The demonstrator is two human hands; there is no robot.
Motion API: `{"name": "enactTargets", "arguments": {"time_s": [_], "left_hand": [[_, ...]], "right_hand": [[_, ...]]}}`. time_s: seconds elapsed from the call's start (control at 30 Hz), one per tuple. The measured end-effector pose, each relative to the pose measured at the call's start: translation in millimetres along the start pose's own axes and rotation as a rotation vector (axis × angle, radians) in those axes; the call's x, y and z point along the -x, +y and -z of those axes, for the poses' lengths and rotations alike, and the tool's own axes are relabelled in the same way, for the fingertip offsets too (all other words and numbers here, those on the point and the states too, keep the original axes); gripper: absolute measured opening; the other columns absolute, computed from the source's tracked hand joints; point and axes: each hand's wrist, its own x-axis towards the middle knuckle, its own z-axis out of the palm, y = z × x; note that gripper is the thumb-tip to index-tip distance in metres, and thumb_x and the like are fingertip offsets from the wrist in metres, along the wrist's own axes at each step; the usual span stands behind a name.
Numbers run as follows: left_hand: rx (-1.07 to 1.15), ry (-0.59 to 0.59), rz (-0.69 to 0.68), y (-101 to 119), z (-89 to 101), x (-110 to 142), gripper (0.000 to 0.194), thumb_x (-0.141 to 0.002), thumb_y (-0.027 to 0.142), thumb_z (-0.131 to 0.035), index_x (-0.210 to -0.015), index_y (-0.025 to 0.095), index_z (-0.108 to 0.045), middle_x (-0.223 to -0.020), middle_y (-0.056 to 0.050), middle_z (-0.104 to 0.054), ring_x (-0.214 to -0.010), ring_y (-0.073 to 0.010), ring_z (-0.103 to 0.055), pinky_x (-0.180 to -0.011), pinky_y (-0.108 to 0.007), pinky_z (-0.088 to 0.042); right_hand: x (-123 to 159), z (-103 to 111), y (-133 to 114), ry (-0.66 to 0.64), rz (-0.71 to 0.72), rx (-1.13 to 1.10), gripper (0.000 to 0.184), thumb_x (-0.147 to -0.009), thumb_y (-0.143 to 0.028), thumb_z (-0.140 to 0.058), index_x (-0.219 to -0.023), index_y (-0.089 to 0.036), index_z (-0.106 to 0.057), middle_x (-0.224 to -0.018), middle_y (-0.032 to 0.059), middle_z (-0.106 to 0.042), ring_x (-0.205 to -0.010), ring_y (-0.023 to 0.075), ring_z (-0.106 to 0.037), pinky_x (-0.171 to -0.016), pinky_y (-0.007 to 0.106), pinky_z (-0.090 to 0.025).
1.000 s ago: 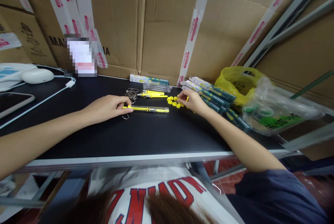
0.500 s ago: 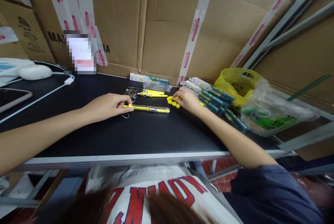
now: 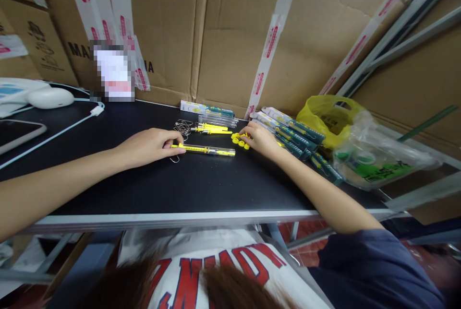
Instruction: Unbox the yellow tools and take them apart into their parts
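Note:
Between the thumb and fingers of my left hand point(image 3: 154, 145) is the yellow end of a clear-tubed spring scale point(image 3: 211, 150), lying nearly level over the black table, with a metal hook point(image 3: 175, 159) below the hand. My right hand point(image 3: 262, 139) is closed at the fingertips over a small cluster of round yellow caps point(image 3: 240, 142), apparently pinching one; the fingers partly hide it. Behind the scale lie yellow inner rods with springs point(image 3: 214, 129), several clear tubes point(image 3: 218, 121) and a tangle of metal hooks point(image 3: 183, 128).
Printed boxes point(image 3: 293, 131) lie stacked right of my right hand, and another box point(image 3: 207, 108) lies at the back. A yellow bag point(image 3: 317, 117) and a clear bag point(image 3: 382, 160) stand farther right. At left are a phone point(image 3: 18, 134) and a white cable point(image 3: 61, 131). Large cardboard point(image 3: 230, 35) borders the back.
The view has shifted slightly. Both hands keep practically the same places, the left on the spring scale and the right at the yellow caps.

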Motion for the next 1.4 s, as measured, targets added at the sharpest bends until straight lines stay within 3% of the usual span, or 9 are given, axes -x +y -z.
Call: {"name": "enactTargets", "arguments": {"time_s": [0.2, 0.33, 0.5, 0.6, 0.87, 1.23, 1.4], "left_hand": [[0.004, 0.009, -0.010, -0.2, 0.1, 0.2, 0.039, -0.083, 0.057, -0.049, -0.094, 0.022, -0.063, -0.064, 0.002, -0.056, -0.056, -0.0113, -0.049, -0.051, -0.021, -0.027], [0.013, -0.001, 0.004, 0.7, 0.2, 0.3, 0.038, -0.084, 0.056, -0.050, -0.094, 0.022, -0.062, -0.064, 0.002, -0.056, -0.056, -0.0112, -0.050, -0.052, -0.022, -0.028], [0.042, 0.001, 0.013, 1.6, 0.1, 0.4, 0.037, -0.083, 0.055, -0.052, -0.094, 0.021, -0.063, -0.063, 0.003, -0.055, -0.056, -0.0107, -0.049, -0.052, -0.021, -0.029], [0.086, 0.001, 0.003, 1.1, -0.7, 0.0, 0.037, -0.082, 0.054, -0.054, -0.094, 0.021, -0.063, -0.063, 0.003, -0.053, -0.055, -0.0101, -0.048, -0.051, -0.021, -0.029], [0.213, -0.022, -0.032, 0.9, -1.8, -0.1, 0.037, -0.079, 0.050, -0.059, -0.099, 0.020, -0.065, -0.066, 0.003, -0.054, -0.056, -0.0092, -0.046, -0.053, -0.020, -0.033], [0.080, 0.001, -0.115, 13.7, 2.6, -0.7, 0.028, -0.079, 0.042, -0.055, -0.091, 0.018, -0.061, -0.080, 0.000, -0.057, -0.061, -0.0104, -0.048, -0.057, -0.021, -0.035], [0.097, -0.073, -0.054, 19.3, 6.1, -0.1, 0.023, -0.077, 0.038, -0.057, -0.088, 0.018, -0.058, -0.069, 0.003, -0.054, -0.056, -0.0098, -0.046, -0.054, -0.021, -0.033]], "right_hand": [[0.4, 6.4, -4.0, 0.036, 0.012, -0.038, 0.015, -0.087, -0.026, -0.054, -0.092, -0.018, -0.067, -0.087, 0.0062, -0.058, -0.078, 0.0172, -0.055, -0.068, 0.027, -0.039], [5.7, 13.9, -19.1, 0.051, 0.049, -0.138, 0.020, -0.090, -0.029, -0.050, -0.091, -0.018, -0.067, -0.085, 0.0059, -0.058, -0.079, 0.0167, -0.055, -0.070, 0.026, -0.039], [19.2, 21.6, -44.6, -0.075, 0.214, -0.260, 0.028, -0.091, -0.039, -0.050, -0.101, -0.018, -0.065, -0.091, 0.0073, -0.059, -0.085, 0.0180, -0.055, -0.075, 0.028, -0.041], [24.2, 23.3, -53.0, -0.140, 0.243, -0.295, 0.027, -0.088, -0.039, -0.055, -0.103, -0.019, -0.064, -0.093, 0.0075, -0.059, -0.085, 0.0183, -0.055, -0.074, 0.027, -0.041], [25.2, 18.6, -46.5, -0.149, 0.209, -0.346, 0.020, -0.087, -0.034, -0.057, -0.096, -0.018, -0.064, -0.085, 0.0054, -0.058, -0.078, 0.0162, -0.053, -0.069, 0.026, -0.040], [27.6, 20.8, -46.8, -0.132, 0.226, -0.401, 0.017, -0.085, -0.032, -0.060, -0.091, -0.016, -0.061, -0.082, 0.0044, -0.059, -0.070, 0.0139, -0.051, -0.065, 0.025, -0.039], [28.3, 21.9, -47.2, -0.151, 0.218, -0.425, 0.016, -0.083, -0.029, -0.063, -0.090, -0.015, -0.060, -0.080, 0.0038, -0.059, -0.067, 0.0129, -0.051, -0.062, 0.024, -0.038]]}}
